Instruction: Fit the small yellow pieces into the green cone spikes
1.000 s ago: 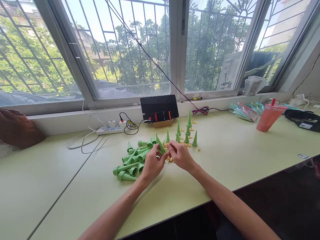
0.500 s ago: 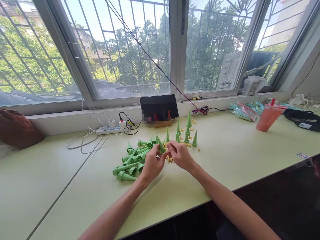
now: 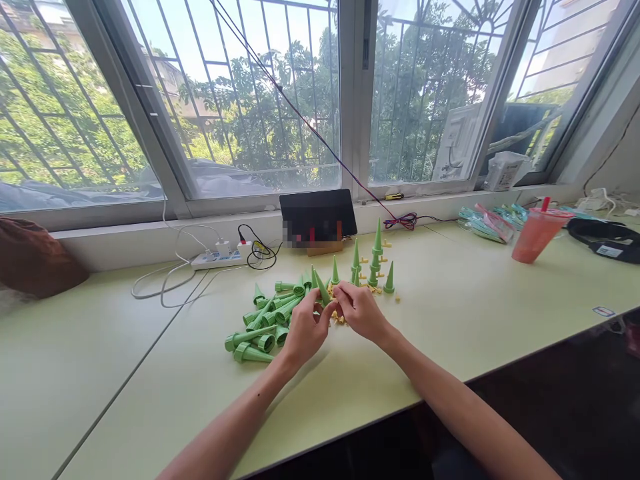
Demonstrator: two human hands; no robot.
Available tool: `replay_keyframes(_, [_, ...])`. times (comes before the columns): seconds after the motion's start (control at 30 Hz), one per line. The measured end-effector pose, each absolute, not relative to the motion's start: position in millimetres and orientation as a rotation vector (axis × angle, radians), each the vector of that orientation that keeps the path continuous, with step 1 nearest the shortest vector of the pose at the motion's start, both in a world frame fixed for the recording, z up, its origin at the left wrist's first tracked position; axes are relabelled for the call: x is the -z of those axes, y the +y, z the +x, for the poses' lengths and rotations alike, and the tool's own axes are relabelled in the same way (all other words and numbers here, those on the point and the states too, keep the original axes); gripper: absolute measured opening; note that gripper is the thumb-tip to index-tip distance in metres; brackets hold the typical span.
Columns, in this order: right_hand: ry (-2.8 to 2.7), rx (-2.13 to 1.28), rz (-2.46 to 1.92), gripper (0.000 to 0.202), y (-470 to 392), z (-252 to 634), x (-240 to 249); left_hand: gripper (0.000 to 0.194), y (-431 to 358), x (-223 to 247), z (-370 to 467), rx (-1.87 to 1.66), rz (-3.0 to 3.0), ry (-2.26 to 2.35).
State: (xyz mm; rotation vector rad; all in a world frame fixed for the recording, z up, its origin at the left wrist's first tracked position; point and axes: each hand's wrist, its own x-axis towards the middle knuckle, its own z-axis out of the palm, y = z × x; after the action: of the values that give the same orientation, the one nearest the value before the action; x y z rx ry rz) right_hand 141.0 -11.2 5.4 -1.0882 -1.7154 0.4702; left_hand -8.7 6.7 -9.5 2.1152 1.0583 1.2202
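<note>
My left hand is closed round a green cone, its tip pointing up and to the left. Right beside it, the fingers of my right hand are pinched together at the cone's base; what they hold is too small to make out. A loose pile of green cones lies to the left of my left hand. Behind my hands stand more cones, among them a stacked column with yellow pieces sticking out and a single upright cone. Small yellow parts lie partly hidden under my hands.
A dark tablet leans by the window sill. A power strip with cables lies at the back left. At the right are a red cup, plastic packets and a black pouch. A brown bag sits far left.
</note>
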Motion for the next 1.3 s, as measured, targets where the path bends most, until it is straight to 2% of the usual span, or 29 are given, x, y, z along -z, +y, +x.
replay_keyframes(1.3, [-1.746, -0.489, -1.068, 0.038, -9.7, 141.3, -1.9, 0.023, 3.4, 4.9, -6.0, -1.217, 2.024, 1.038])
